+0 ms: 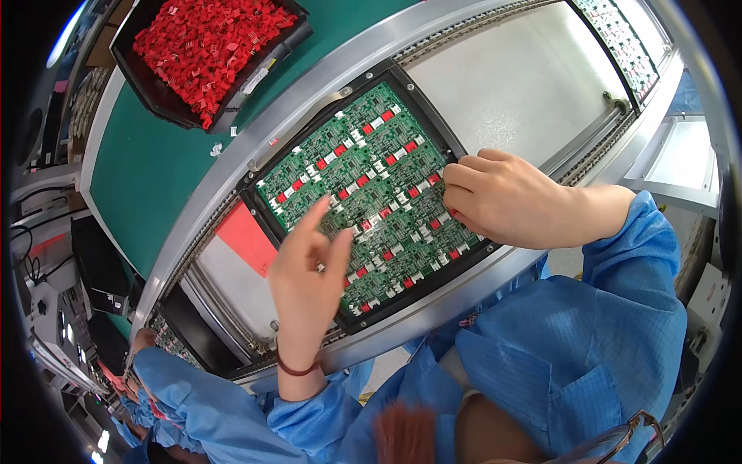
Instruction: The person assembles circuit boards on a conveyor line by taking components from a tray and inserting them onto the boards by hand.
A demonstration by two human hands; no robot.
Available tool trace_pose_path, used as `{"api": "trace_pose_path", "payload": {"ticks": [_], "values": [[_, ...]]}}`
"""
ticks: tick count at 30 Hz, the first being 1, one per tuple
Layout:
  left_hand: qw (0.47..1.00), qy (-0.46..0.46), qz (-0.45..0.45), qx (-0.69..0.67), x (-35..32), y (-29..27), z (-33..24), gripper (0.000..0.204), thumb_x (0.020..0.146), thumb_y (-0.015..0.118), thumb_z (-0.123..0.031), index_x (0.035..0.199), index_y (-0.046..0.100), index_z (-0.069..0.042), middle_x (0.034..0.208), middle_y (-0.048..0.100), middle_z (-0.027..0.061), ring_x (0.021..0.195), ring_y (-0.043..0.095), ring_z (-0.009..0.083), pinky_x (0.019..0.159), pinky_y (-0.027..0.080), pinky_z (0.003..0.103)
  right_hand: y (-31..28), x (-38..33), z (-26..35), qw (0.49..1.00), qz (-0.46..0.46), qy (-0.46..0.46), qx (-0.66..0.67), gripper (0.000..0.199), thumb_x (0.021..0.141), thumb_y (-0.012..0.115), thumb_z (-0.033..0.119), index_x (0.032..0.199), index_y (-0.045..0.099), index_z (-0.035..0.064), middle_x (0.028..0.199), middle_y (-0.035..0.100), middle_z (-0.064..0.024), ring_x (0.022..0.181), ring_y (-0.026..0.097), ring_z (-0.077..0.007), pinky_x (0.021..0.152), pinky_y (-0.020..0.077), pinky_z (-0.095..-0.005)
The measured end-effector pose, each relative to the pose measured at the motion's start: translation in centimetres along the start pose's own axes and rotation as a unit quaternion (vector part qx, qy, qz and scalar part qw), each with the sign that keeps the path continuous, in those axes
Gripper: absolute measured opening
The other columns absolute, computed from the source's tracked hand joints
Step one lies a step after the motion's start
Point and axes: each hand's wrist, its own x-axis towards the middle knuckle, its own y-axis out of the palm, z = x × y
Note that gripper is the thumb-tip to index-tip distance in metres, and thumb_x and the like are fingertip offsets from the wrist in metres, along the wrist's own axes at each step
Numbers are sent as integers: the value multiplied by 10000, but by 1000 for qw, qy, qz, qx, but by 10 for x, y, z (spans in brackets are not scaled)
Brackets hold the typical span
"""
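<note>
A green circuit board panel (363, 185) lies in a black frame (255, 203) on the conveyor, set with rows of red and white connectors. Over its lower left part is my left hand (305, 282), forefinger and thumb stretched apart, other fingers bent. A small pale bit shows by the bent fingers; I cannot tell whether it is on the board. At the panel's right edge my right hand (506, 197) is closed, fingertips pressed together low over the connectors. A speck of red shows at those fingertips, but what they pinch is hidden.
A black bin (166, 108) heaped with red connectors (209, 50) stands on the green mat (127, 182) beyond the rail. White connectors (216, 149) lie on the mat nearby. A red sheet (247, 238) is left of the frame. Another board (618, 42) sits far right; another person's sleeve (174, 379) is lower left.
</note>
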Motion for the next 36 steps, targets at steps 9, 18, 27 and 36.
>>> {"api": "trace_pose_path", "payload": {"ticks": [9,18,27,36], "values": [[818,-156,120,-541,6,-28,31,291,774,501,72,1048,501,-26,954,498,39,839,467,93,792,389,230,-7,4,-2,997,55,0,53,119,742,615,91,801,540,19,851,489,-83,784,520,-212,723,452,-327],[795,-127,106,-584,0,-32,43,224,821,461,66,1030,510,2,1219,477,189,1167,460,252,983,382,329,-6,6,12,997,67,12,42,151,739,623,88,845,540,20,879,487,-87,811,518,-222,743,454,-329],[782,-77,137,-603,-5,-38,54,192,938,454,-135,1006,547,19,963,612,164,671,608,124,510,474,152,-16,4,10,996,74,13,42,214,733,675,214,811,602,28,855,517,-78,795,529,-221,728,451,-324],[835,-127,70,-531,5,-41,47,254,921,458,-101,1105,539,53,1057,600,150,995,593,212,865,489,271,-26,17,-13,956,-3,293,8,475,826,566,427,667,643,-14,617,570,-155,574,554,-317,574,438,-388]]}}
